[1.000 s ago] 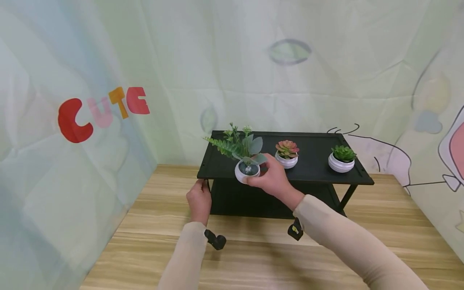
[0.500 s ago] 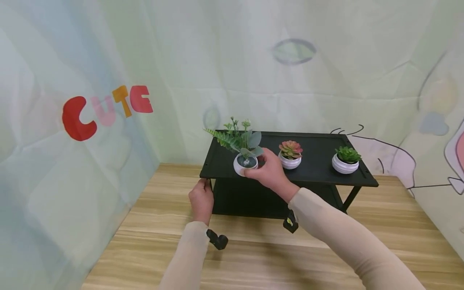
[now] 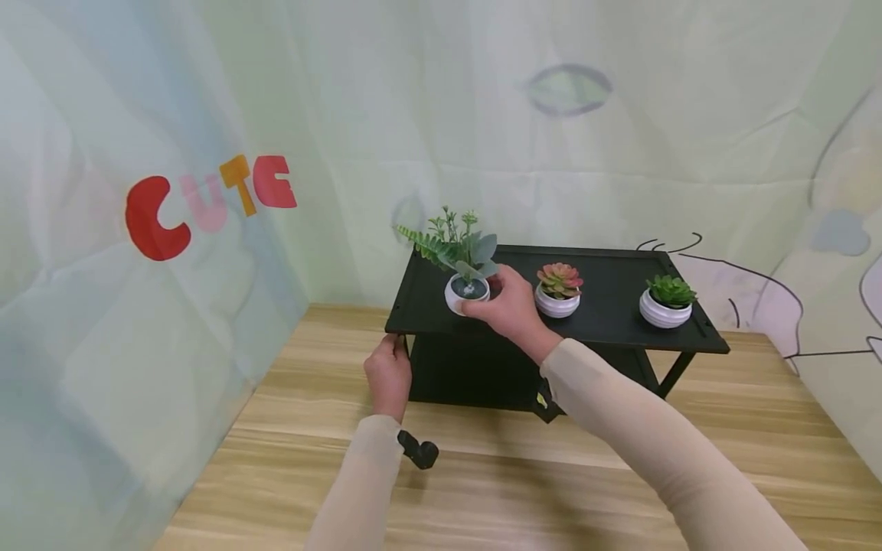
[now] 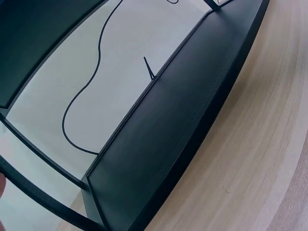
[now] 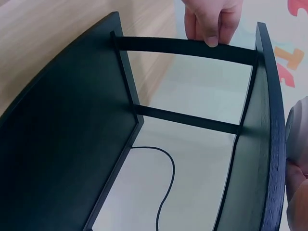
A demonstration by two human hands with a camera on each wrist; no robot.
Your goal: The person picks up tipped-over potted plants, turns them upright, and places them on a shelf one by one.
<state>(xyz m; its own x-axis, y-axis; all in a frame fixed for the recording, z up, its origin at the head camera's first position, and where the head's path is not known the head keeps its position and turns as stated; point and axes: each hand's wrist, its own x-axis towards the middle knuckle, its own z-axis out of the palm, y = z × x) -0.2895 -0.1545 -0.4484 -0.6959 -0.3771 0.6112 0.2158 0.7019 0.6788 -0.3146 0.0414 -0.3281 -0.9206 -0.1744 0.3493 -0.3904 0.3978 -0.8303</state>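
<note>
My right hand (image 3: 513, 312) pinches the rim of a small white pot with a leafy green artificial plant (image 3: 463, 256), over the left part of the black shelf's top (image 3: 606, 283). In the right wrist view only the pot's side (image 5: 297, 132) and some fingertips show at the right edge; whether the pot touches the shelf I cannot tell. My left hand (image 3: 389, 376) holds the shelf's front left leg (image 5: 163, 45), thumb and fingers around it in the right wrist view. To the right on the top stand a pink-green succulent (image 3: 560, 283) and a green succulent (image 3: 668, 295) in white ribbed pots.
Below the top is the shelf's black lower tier (image 4: 163, 120). The shelf stands on a wood-grain table (image 3: 289, 451). Pale printed cloth (image 3: 413, 92) hangs behind and at both sides, close to the shelf's back edge.
My right hand has carried the potted plant slightly back, farther over the shelf top. The left hand keeps its hold on the leg. The head view has shifted a little.
</note>
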